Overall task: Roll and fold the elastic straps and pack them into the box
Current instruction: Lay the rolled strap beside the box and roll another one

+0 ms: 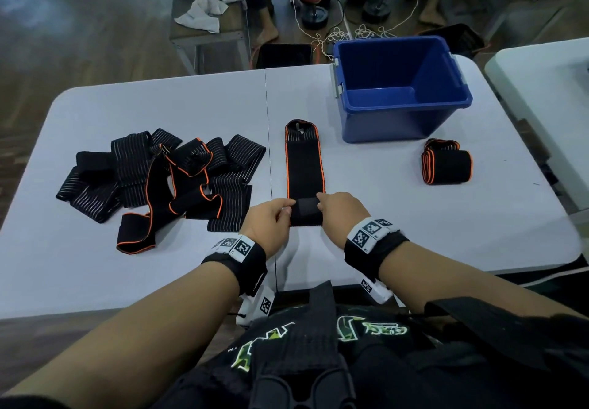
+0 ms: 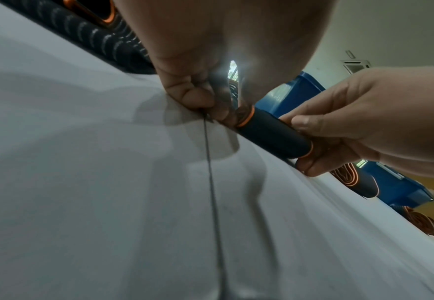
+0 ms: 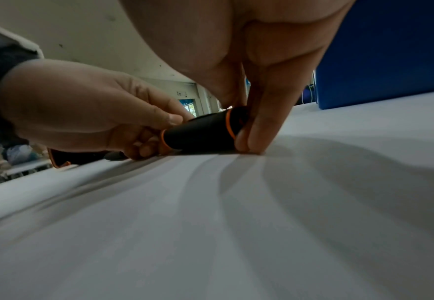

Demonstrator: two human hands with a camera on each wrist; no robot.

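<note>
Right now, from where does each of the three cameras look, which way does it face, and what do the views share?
Head: looks forward and down at the white folding table, the blue plastic box, the left hand and the right hand.
Left wrist: low over the table, faces along the fingers toward the right hand.
Right wrist: low over the table, faces along its fingers toward the left hand.
All three share the half-rolled black strap with orange edges; both hands pinch its roll.

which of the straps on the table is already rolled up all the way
The rolled strap lying to the right, just in front of the blue box. The strap under the hands is rolled only at its near end, and the pile on the left lies loose.
</note>
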